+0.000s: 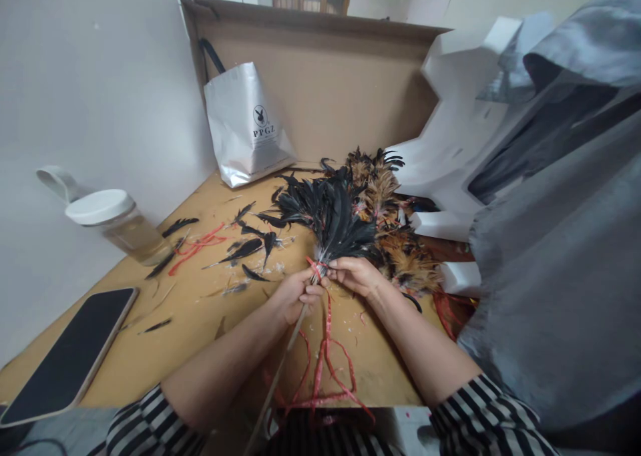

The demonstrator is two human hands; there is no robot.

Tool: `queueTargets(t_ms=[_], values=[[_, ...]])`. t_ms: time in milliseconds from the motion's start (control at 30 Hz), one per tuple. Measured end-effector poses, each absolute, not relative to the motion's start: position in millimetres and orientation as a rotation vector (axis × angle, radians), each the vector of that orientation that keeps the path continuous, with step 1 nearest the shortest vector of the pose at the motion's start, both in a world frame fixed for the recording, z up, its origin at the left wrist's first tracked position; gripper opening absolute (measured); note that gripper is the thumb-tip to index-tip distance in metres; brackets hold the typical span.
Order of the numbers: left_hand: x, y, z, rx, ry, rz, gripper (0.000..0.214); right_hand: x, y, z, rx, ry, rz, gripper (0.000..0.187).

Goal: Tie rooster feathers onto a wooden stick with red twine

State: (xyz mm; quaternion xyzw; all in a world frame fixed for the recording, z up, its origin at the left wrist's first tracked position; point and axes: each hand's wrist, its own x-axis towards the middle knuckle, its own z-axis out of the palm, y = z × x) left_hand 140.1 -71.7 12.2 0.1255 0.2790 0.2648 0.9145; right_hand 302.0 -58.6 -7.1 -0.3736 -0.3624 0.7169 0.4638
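Note:
My left hand (296,294) is closed around a thin stick (274,382), just where the quills of a bunch of black feathers (336,219) meet it. Pink-red plastic string (328,322) is wound about the quills and hangs in loops over the table's front edge. Against the right side of the binding, my right hand (354,274) pinches at the base of the feathers; whether string or quill lies between its fingertips is too small to tell. Behind and right of the black bunch lie brown feather bunches (408,259).
Loose black feathers (245,249) and red string scraps (197,246) lie left on the table (200,322). A phone (70,349) and a lidded jar (127,232) stand farther left. A silver bag (245,129) leans at the back; white foam (415,142) and grey cloth (561,256) border the right.

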Motion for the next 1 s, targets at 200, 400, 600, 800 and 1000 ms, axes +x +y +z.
queueTargets(t_ms=[200, 400, 600, 800, 1000], values=[[143.9, -70.1, 7.7, 0.351, 0.738, 0.609, 0.019, 299.9, -61.5, -5.7, -1.049, -0.908, 1.655, 0.016], [148.3, -74.3, 7.7, 0.544, 0.788, 0.737, 0.016, 293.5, -65.0, 1.0, -1.084, -0.906, 1.606, 0.029], [155.5, -83.0, 4.1, 0.772, 0.870, 0.941, 0.029, 287.1, -63.2, -1.7, -1.230, -0.990, 1.388, 0.037], [155.7, -84.5, 2.7, 0.831, 0.903, 0.955, 0.034, 293.8, -62.8, -3.6, -1.280, -1.028, 1.427, 0.039], [156.2, -82.5, 1.4, 0.819, 0.903, 0.933, 0.036, 304.4, -60.8, -6.6, -1.357, -1.051, 1.507, 0.039]])
